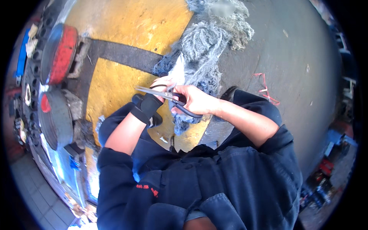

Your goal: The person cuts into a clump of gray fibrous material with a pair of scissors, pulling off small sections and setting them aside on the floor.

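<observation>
The right hand (pixel 193 99) had its fingers around the scissors (pixel 169 96), probably for controlling the blades; the left hand (pixel 164 81), near grey fibres (pixel 203 42), had a grip I could not tell.

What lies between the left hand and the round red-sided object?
From the left hand outward in the head view: scissor tips, yellow floor, a dark strip, then a grey block beside the object.

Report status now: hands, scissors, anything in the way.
Right hand gripping scissors. Left hand partly under blades, grip unclear. Grey fibre tangle on floor ahead. Red string off right, clear of hands.
</observation>
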Demonstrator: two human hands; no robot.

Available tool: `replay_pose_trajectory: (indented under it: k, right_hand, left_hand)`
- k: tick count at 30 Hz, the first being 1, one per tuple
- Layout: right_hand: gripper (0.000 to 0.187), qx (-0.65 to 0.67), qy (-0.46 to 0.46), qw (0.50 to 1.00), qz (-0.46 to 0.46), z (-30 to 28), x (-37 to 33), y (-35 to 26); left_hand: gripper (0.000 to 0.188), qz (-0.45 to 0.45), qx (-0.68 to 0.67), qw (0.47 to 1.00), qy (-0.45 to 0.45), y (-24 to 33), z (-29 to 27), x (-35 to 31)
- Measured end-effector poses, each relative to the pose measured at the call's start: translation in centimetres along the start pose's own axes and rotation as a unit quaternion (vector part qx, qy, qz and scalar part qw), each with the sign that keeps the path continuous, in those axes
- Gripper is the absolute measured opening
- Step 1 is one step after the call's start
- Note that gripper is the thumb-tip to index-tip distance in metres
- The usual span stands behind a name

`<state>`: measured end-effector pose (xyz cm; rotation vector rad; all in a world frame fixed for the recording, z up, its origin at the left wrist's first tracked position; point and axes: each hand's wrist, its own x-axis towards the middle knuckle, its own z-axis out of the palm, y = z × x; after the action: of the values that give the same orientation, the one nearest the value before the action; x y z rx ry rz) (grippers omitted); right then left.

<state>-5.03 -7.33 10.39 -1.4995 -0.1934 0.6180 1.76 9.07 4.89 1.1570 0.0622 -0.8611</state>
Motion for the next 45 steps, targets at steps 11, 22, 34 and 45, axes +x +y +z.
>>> replay_pose_trajectory:
  k: [11, 22, 34, 45]
  right_hand:
    - [0.032, -0.1, 0.372, 0.919, 0.085, -10.7, -0.4, 0.5]
    - [0.022, -0.101, 0.525, 0.839, 0.098, -15.4, -3.1, -3.2]
    - [0.021, -0.035, 0.389, 0.917, -0.079, -12.0, 1.9, -4.6]
    - [0.024, -0.18, 0.297, 0.927, -0.14, -8.4, 3.1, -3.1]
  left_hand:
    - [0.022, 0.071, 0.185, 0.975, 0.096, 14.0, -1.5, -1.3]
    - [0.028, 0.217, 0.487, 0.838, 0.117, 33.1, 10.3, -6.8]
    - [0.025, 0.267, 0.508, 0.816, 0.065, 34.7, 15.5, -14.2]
    - [0.02, 0.328, 0.47, 0.816, 0.076, 33.9, 15.3, -15.8]
